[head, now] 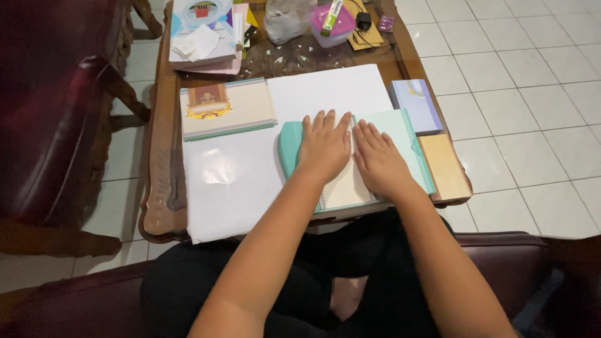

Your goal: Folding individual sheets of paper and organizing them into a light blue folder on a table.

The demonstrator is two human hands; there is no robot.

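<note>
i see a glossy dark wooden table [161,188] with rounded, carved edges, standing on pale floor tiles beside a dark red padded chair [44,119]. most of its near half is covered by a large white sheet of paper [231,181], smooth and slightly shiny. on that sheet, toward the near right corner, lies the open teal booklet [400,134], a thin card cover with rounded corners and a cream inner page. my left hand [324,149] lies flat on it with fingers spread, pressing, gripping nothing; my right hand [379,159] lies flat just beside it, fingers together, also holding nothing. at the left of the sheet rests a cream card with a red and gold emblem [226,107]. along the right edge lie a lilac booklet [415,105] and a plain tan card [444,166], touching the teal one. at the far edge sit a stack of printed cards [203,34] and a clear plastic tub with a pink lid [330,28], a green glue stick [332,14] lying on top; what is inside i cannot tell
</note>
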